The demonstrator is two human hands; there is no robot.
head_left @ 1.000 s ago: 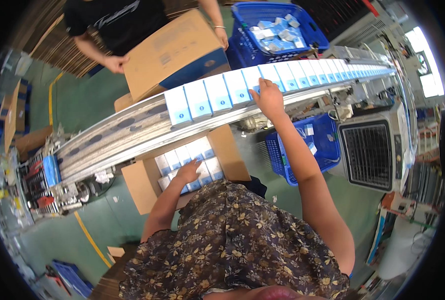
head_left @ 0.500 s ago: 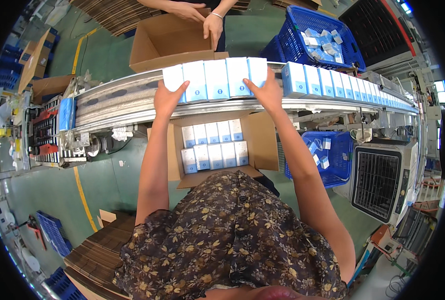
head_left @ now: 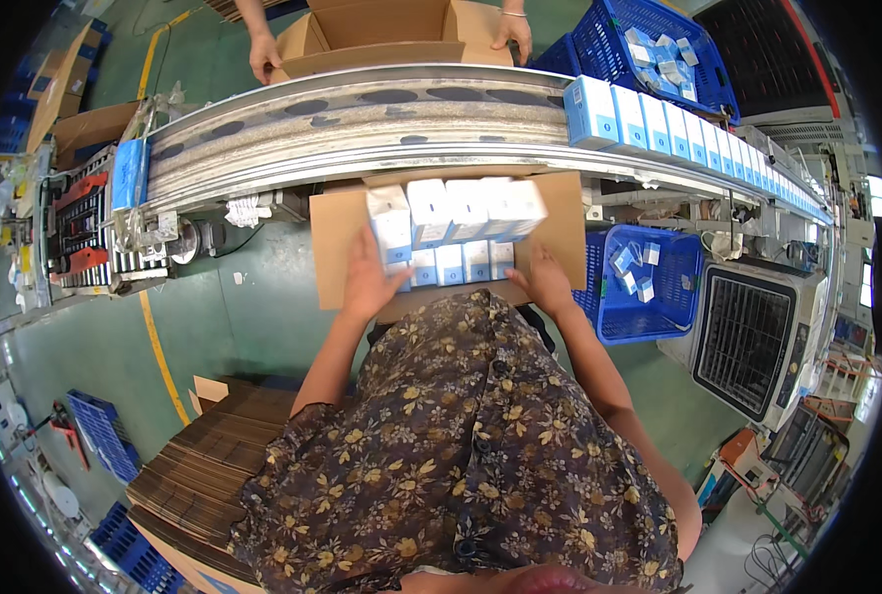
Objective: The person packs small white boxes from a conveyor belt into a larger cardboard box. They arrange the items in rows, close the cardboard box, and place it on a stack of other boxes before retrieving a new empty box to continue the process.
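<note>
A brown carton [head_left: 334, 259] stands open in front of me, below the conveyor. Inside it lies a front row of small white-and-blue boxes [head_left: 449, 265]. Behind and above them is another row of such boxes [head_left: 466, 206], leaning and blurred, its right end skewed. My left hand [head_left: 363, 280] is at the carton's left side, fingers along the leftmost box and thumb stretched apart. At the right side, just below the end of the upper row, my right hand [head_left: 548, 282] has its thumb and fingers apart. Neither hand shows a firm grip.
A conveyor [head_left: 362, 114] crosses beyond the carton, with a line of white-and-blue boxes [head_left: 664, 129] on its right. Across it, another person's hands [head_left: 511, 38] hold an open carton [head_left: 391, 30]. Blue baskets [head_left: 649, 322] stand right; flattened cartons [head_left: 198, 450] lie lower left.
My hands have come down from the conveyor toward me, and the row of boxes they held is now in the carton's opening. The other person's carton has shifted right.
</note>
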